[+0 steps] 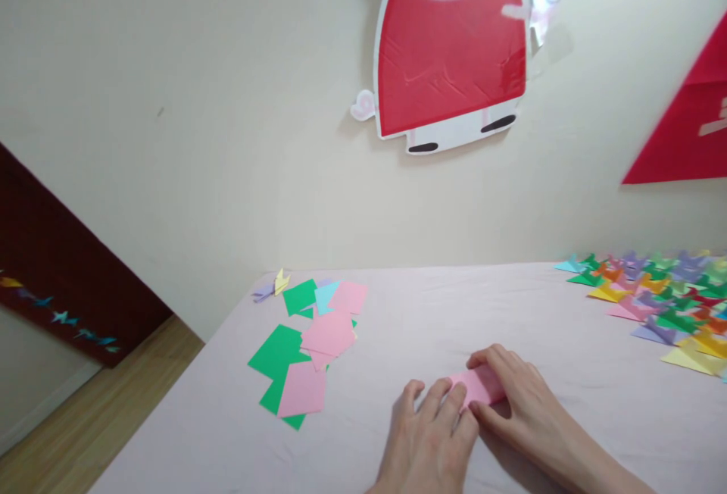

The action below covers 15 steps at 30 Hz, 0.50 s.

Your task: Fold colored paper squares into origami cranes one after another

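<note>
A folded pink paper (480,388) lies on the pale pink table (432,320) near its front edge. My left hand (429,437) presses on the paper's left end with its fingers laid flat and together. My right hand (519,399) covers the paper's right end, fingers curled over the top edge and thumb at the lower edge. Both hands touch each other at the paper.
Loose pink, green and blue paper squares (310,342) lie scattered to the left. Two small folded figures (273,287) sit by the wall. Several folded coloured paper figures (662,301) crowd the right side. A cartoon cutout (451,62) hangs on the wall.
</note>
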Tool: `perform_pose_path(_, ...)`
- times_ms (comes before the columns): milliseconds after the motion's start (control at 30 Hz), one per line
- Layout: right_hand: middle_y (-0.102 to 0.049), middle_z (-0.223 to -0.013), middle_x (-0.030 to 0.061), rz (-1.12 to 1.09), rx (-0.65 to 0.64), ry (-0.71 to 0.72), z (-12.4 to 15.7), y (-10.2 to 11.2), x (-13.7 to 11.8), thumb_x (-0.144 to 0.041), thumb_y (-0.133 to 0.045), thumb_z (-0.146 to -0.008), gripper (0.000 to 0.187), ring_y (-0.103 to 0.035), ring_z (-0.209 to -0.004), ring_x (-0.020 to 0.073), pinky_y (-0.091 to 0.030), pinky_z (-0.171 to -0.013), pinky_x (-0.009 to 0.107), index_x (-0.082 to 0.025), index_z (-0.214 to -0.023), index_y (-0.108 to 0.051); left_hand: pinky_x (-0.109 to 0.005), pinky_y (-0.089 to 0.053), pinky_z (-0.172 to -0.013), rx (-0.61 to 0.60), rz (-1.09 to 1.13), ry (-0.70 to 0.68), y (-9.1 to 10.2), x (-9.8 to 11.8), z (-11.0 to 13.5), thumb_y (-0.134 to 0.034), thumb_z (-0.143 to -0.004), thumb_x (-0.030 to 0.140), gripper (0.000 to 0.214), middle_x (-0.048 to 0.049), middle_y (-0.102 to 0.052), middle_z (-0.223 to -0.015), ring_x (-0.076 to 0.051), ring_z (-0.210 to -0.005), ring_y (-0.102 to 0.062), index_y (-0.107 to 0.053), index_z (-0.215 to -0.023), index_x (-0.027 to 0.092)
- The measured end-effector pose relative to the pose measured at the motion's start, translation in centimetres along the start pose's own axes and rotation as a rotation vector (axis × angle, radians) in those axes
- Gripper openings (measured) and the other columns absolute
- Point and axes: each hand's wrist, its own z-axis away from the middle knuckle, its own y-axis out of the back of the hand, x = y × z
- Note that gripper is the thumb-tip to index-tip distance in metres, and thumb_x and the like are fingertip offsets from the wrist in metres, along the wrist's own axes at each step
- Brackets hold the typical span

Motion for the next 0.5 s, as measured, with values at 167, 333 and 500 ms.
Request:
perform_pose_path(167, -0.066, -0.100, 0.0070, 0.006, -0.025, -0.065, -0.6, -0.3, -0.1, -0.024, -0.059, -0.066, 0.032, -0.061, -0.095, 0.0280, -0.043, -0.085, 0.043, -0.022, -0.097, -0.062, -0.049, -0.035, -0.107, -0.045, 0.084, 0.026, 1.2, 0.4, -0.3, -0.045, -0.087, 0.071, 0.067, -0.0094, -0.055, -0.141, -0.028, -0.128, -0.048, -0.058, -0.124, 0.017)
perform_pose_path(333, -0.067, -0.100, 0.0074, -0.033, -0.053, -0.102, -0.8, -0.2, 0.1, -0.026, -0.056, -0.063, 0.036, -0.061, -0.093, 0.0285, -0.043, -0.084, 0.043, -0.024, -0.098, -0.063, -0.052, -0.033, -0.109, -0.084, 0.124, 0.050, 2.2, 0.7, -0.2, -0.049, -0.084, 0.074, 0.072, -0.0096, -0.052, -0.143, -0.029, -0.130, -0.046, -0.055, -0.128, 0.018)
perform_pose_path(500, -0.067, -0.108, 0.0085, -0.134, -0.084, -0.104, -0.8, 0.2, 0.9, -0.022, -0.050, -0.059, 0.045, -0.060, -0.104, 0.0304, -0.042, -0.093, 0.048, -0.023, -0.103, -0.062, -0.053, -0.033, -0.111, -0.099, 0.162, 0.078, 2.2, 0.8, 0.1, -0.050, -0.081, 0.077, 0.077, -0.0098, -0.049, -0.146, -0.029, -0.132, -0.045, -0.054, -0.129, 0.017)
